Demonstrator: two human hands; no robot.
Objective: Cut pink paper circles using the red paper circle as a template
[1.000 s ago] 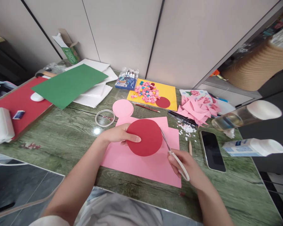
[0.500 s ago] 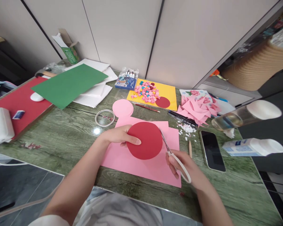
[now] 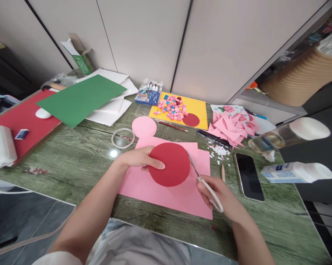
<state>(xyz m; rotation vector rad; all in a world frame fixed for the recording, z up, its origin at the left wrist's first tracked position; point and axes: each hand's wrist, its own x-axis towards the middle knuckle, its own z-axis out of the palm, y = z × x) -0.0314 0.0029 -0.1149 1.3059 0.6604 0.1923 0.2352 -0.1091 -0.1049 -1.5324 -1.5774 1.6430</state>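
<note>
My left hand pinches the left edge of a red paper circle, thumb on top and fingers underneath. A pair of scissors with white handles is in my right hand. Its blades lie along the circle's right edge, and I cannot tell whether paper is between them. Beneath the circle are sheets of pink paper on the green table. Pink paper circles lie just beyond the sheets, beside a roll of tape.
Colourful pompoms and a smaller red circle lie on yellow paper. To the right are a phone, white scraps, folded pink pieces and a white bottle. Green paper covers white sheets on the left.
My right hand and the scissors' handles have shifted very slightly, the handles seeming a little closer together. The red circle and my left hand stay almost in place.
</note>
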